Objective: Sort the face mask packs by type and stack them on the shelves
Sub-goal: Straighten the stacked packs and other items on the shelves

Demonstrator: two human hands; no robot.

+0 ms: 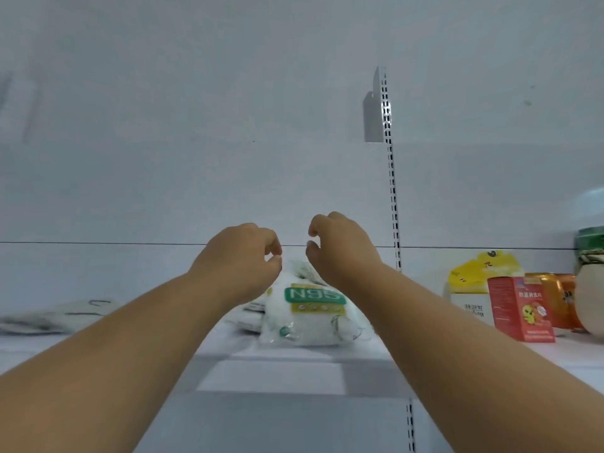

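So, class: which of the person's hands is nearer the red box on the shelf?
Right. The right hand hovers above the N95 mask pack, up and left of the red box; the left hand is farther left still.

- The place looks like a shop, most likely a pharmacy or convenience store, seen close up at a display unit.
- A white metal shelf [555,353] runs the full width, backed by plain white panels.
- A slotted upright [393,197] with rows of punched holes rises between two bays, the kind of fitting used in retail gondola shelving.
- Packaged goods stand on the shelf: a clear N95 mask pack [310,313] with a green label, a red carton [521,310] printed with Chinese text and a cartoon figure, a yellow pack [480,269] and an orange box [559,297].
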